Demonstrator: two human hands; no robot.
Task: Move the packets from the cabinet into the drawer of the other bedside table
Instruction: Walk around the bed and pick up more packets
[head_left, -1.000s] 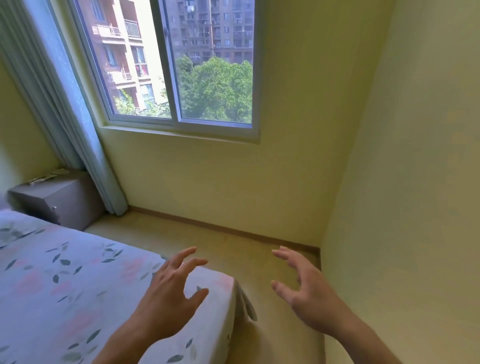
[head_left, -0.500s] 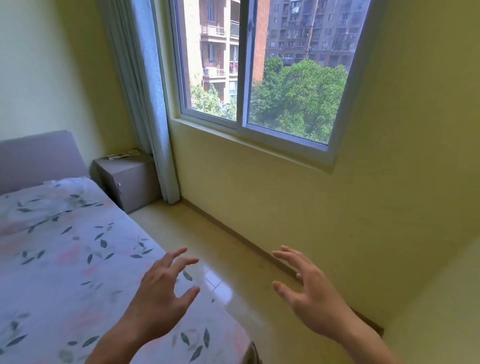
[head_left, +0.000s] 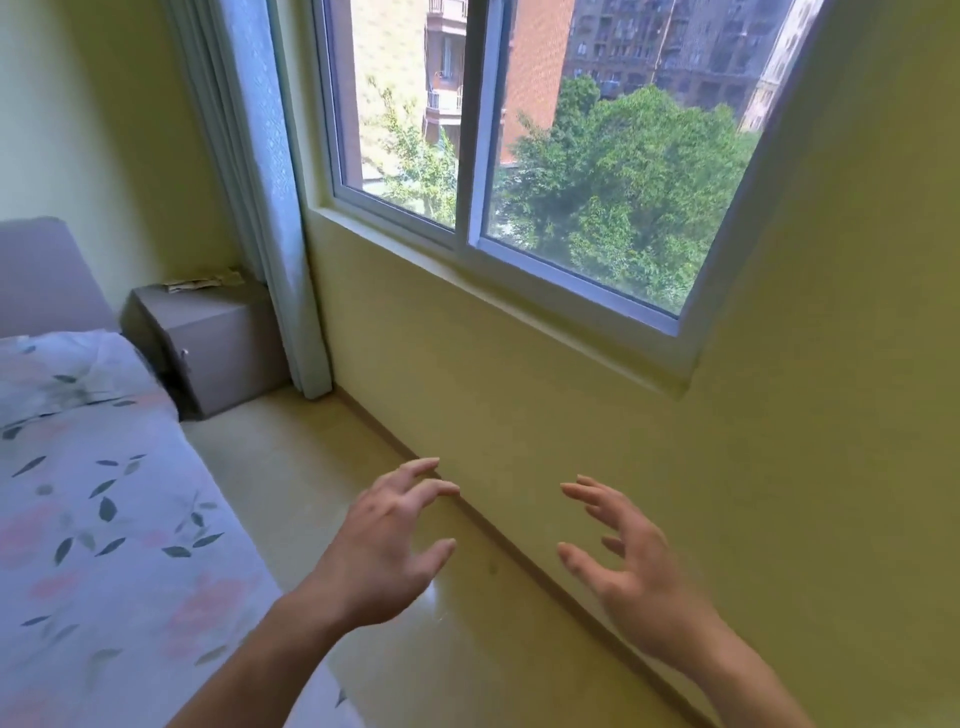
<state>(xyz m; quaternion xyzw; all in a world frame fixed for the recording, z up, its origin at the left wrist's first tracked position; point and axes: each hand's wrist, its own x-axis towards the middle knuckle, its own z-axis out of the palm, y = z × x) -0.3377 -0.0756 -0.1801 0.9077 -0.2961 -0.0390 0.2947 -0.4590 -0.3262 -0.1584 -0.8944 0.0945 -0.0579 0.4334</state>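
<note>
A grey-brown bedside table (head_left: 218, 353) stands in the far corner between the bed and the curtain, its front shut, with a small knob on it. Flat packets or papers (head_left: 200, 282) lie on its top. My left hand (head_left: 384, 551) and my right hand (head_left: 631, 566) float in front of me over the floor strip, fingers spread and loosely bent, holding nothing. Both hands are far from the table.
The bed (head_left: 104, 519) with a floral cover fills the left side, its grey headboard (head_left: 41, 275) at the back. A narrow floor strip (head_left: 332, 467) runs between the bed and the yellow wall under the window (head_left: 519, 171). A curtain (head_left: 260, 208) hangs beside the table.
The view has swung left and moved forward along the bed's side. The bedside table has come closer and more central. Both hands stay empty and spread in front of me.
</note>
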